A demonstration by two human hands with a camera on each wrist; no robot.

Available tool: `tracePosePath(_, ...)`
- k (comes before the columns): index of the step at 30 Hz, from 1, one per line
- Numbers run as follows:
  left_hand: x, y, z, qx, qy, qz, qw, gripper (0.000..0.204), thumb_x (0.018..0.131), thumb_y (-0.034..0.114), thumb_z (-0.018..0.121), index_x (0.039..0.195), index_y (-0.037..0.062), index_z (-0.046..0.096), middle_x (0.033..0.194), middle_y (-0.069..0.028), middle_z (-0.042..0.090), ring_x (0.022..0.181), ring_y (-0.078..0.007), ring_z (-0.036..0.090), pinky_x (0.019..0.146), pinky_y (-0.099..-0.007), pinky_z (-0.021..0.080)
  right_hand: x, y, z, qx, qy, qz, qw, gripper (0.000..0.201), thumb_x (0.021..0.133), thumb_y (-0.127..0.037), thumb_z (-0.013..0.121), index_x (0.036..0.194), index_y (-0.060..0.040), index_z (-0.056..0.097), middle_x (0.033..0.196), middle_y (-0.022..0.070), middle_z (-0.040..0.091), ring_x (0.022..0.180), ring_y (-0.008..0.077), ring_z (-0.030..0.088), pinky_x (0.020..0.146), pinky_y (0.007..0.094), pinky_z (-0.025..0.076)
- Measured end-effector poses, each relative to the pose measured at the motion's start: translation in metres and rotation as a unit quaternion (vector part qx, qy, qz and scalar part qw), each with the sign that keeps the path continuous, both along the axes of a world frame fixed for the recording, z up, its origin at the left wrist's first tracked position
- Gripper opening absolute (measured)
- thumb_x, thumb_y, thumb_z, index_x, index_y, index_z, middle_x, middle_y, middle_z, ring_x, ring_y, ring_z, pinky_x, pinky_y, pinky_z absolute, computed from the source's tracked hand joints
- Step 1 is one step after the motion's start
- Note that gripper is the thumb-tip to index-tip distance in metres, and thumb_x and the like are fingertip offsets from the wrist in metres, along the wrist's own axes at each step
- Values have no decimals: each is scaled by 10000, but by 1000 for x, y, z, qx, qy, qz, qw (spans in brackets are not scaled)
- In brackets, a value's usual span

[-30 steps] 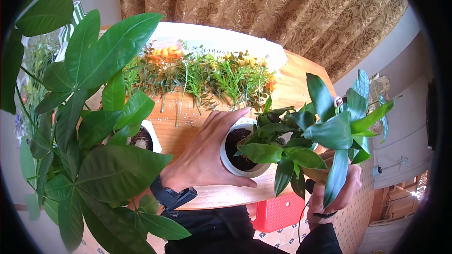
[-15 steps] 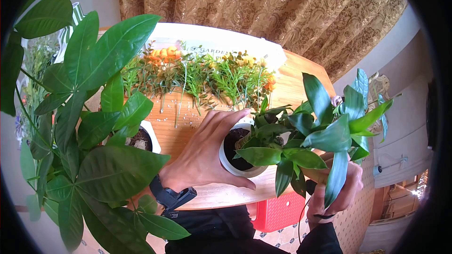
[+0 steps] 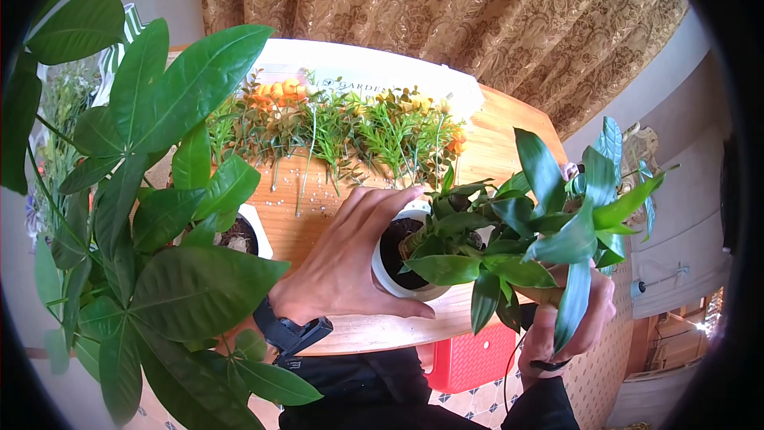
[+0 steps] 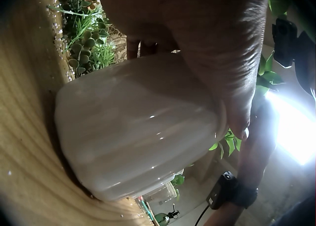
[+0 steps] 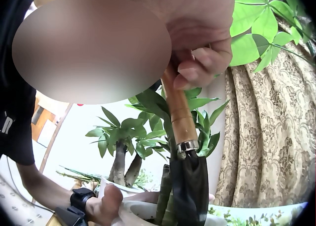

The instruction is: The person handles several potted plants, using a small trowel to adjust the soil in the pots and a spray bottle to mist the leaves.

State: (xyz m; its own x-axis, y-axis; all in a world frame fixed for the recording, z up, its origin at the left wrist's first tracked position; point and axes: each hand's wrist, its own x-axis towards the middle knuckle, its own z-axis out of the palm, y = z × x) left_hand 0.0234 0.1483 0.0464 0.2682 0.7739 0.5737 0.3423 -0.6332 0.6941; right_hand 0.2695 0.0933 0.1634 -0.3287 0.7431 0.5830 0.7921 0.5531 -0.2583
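Note:
My left hand (image 3: 342, 259) grips a white pot (image 4: 133, 132) from the left, thumb on the near side and fingers on the far side. The pot stands on the wooden table, with dark soil (image 3: 391, 259) inside. From it rises a green leafy plant (image 3: 446, 269) with a thick stalk, leaning to the right. Behind its leaves my right hand (image 3: 593, 310) holds a trowel (image 5: 181, 120) by its wooden handle, as the right wrist view shows. The trowel's black blade (image 5: 190, 186) points down beside the stalk, over the pot; its tip is out of sight.
A large broad-leaved plant (image 3: 203, 295) in another white pot (image 3: 261, 231) fills the left side. Orange flowers and green sprigs (image 3: 342, 131) lie along the back, before a white box (image 3: 358, 60). White grains dot the table (image 3: 517, 127). A red stool (image 3: 477, 358) stands below its front edge.
The plant's leaves sway slightly, some a little to the right and down. My left hand keeps its place on the pot; the right hand barely shifts.

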Motion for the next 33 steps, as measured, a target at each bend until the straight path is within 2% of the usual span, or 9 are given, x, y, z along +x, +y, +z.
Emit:
tracePosePath(5, -2, -2, 2, -11, -7, -18, 1000, 1259, 574, 434, 980, 1549, 26, 296, 1409, -219, 492, 1327, -418, 468, 1144, -499, 388, -3, -3, 0, -68, 71, -25, 995, 464, 842, -401, 612, 1033, 21, 637, 930, 138, 685, 865, 283, 634, 869, 425, 494)
tracePosePath(8, -1, -3, -1, -51, -51, -54, 996, 1239, 589, 345, 979, 1559, 43, 270, 1434, -234, 470, 1351, -427, 477, 1158, -500, 387, 5, 3, -1, 27, -17, -5, 999, 463, 836, -400, 618, 1038, 15, 648, 921, 132, 682, 869, 283, 631, 866, 423, 490)
tracePosePath(10, 0, -2, -2, -82, -94, -94, 988, 1223, 599, 297, 977, 1566, 66, 264, 1425, -242, 487, 1324, -432, 510, 1148, -505, 400, 6, 11, 2, 84, -44, 57, 994, 478, 821, -440, 778, 1116, -86, 650, 877, 122, 752, 646, 271, 713, 608, 390, 557)
tracePosePath(13, 2, -4, -1, -101, -95, -86, 987, 1225, 596, 290, 979, 1571, 88, 265, 1405, -237, 514, 1292, -430, 534, 1132, -501, 417, -3, -3, -1, -28, 33, -15, 999, 451, 836, -393, 619, 1048, 3, 664, 935, 125, 689, 878, 285, 631, 844, 422, 478)
tracePosePath(20, -2, -6, 5, -38, -36, -23, 998, 1264, 556, 341, 1006, 1564, 86, 289, 1400, -212, 527, 1299, -418, 515, 1127, -501, 413, -19, 2, 13, -45, 2, -53, 998, 315, 870, -295, 607, 898, 1, 715, 892, 150, 704, 826, 279, 644, 774, 419, 485)
tracePosePath(24, -1, -4, 3, -19, -39, -18, 999, 1262, 542, 369, 1012, 1555, 82, 317, 1427, -201, 507, 1318, -412, 488, 1131, -503, 402, -10, 9, 5, -20, 49, 17, 998, 383, 889, -362, 603, 817, -4, 720, 853, 132, 686, 799, 297, 654, 788, 433, 507)
tracePosePath(27, -1, -4, 1, -14, -39, -17, 999, 1261, 539, 379, 1012, 1553, 81, 324, 1434, -197, 502, 1316, -413, 484, 1129, -503, 400, -7, 7, 8, -44, -36, 5, 998, 420, 884, -389, 599, 826, 11, 713, 839, 139, 676, 813, 299, 655, 773, 420, 522)
tracePosePath(29, -1, -4, 1, -6, -38, -13, 999, 1263, 538, 384, 1012, 1553, 79, 325, 1433, -195, 503, 1314, -413, 485, 1129, -502, 399, -2, 4, -8, 105, 11, -30, 994, 474, 883, -431, 604, 841, 31, 700, 832, 149, 660, 797, 300, 652, 748, 416, 516)
tracePosePath(33, -1, -3, 0, -6, -31, -12, 999, 1270, 534, 385, 1013, 1552, 73, 323, 1443, -187, 500, 1313, -411, 483, 1129, -502, 398, -4, 9, -7, 146, -23, -24, 989, 538, 878, -485, 592, 856, 44, 685, 845, 166, 650, 803, 304, 644, 764, 422, 507)
